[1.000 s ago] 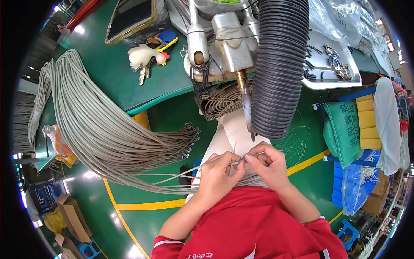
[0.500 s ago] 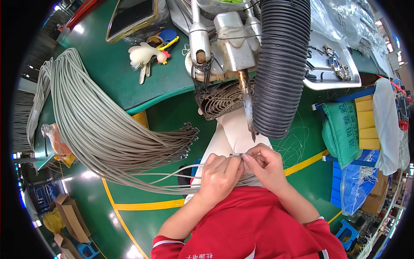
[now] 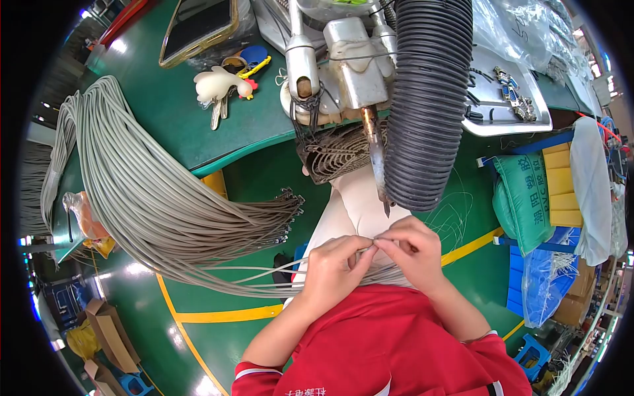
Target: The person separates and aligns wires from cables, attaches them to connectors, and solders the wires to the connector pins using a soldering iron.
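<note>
My left hand is closed in a pinch around the end of a grey cable, over my lap. Against its fingertips, my right hand pinches something at the cable end, too small and covered to make out. Just above both hands points the tip of a soldering iron, fixed in a metal holder. A thick bundle of grey cables hangs over the bench edge at the left, and a few strands run from it to my left hand. The bundle's connector ends gather left of my lap.
A black ribbed hose hangs beside the iron. On the green bench lie a phone and keys with a chicken charm. A metal tray with connectors is at the right, above a green sack.
The small metal connector that showed between my fingertips half a second ago is now covered by them. Both hands have shifted slightly and remain together.
</note>
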A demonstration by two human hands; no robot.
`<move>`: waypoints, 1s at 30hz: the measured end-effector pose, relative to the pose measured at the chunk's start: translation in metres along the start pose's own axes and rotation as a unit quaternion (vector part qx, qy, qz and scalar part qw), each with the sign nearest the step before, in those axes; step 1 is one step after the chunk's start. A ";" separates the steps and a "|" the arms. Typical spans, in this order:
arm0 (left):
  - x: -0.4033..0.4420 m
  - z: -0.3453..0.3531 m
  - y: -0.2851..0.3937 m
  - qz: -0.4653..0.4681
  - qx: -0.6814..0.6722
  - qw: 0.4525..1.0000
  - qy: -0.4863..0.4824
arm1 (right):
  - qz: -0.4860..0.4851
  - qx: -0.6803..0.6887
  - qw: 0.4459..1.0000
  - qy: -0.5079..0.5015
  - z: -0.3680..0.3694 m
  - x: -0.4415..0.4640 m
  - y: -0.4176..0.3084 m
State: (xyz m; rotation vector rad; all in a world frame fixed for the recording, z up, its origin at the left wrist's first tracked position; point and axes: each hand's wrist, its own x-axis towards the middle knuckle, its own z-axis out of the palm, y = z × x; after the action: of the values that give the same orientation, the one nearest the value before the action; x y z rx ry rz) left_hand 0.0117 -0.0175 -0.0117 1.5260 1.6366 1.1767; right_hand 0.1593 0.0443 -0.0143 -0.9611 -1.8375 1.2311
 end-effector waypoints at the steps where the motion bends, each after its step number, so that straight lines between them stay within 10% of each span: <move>1: 0.001 -0.003 0.002 -0.035 -0.049 0.998 -0.013 | -0.102 -0.064 0.993 -0.006 -0.002 0.001 -0.001; 3: 0.001 -0.004 0.002 -0.071 -0.099 0.992 -0.028 | -0.201 -0.128 0.971 -0.011 -0.004 0.001 -0.006; 10: 0.003 -0.011 0.001 -0.225 -0.470 0.850 -0.080 | 0.132 0.121 0.981 -0.081 -0.009 0.003 -0.016; 30: -0.002 0.002 0.001 -0.245 -0.457 0.855 -0.028 | 0.105 0.161 0.981 0.009 0.005 -0.006 -0.008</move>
State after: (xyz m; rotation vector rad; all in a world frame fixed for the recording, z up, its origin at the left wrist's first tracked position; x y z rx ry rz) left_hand 0.0143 -0.0195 -0.0126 0.4899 1.0399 1.2999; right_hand 0.1566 0.0347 -0.0091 -0.9940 -1.4892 1.5853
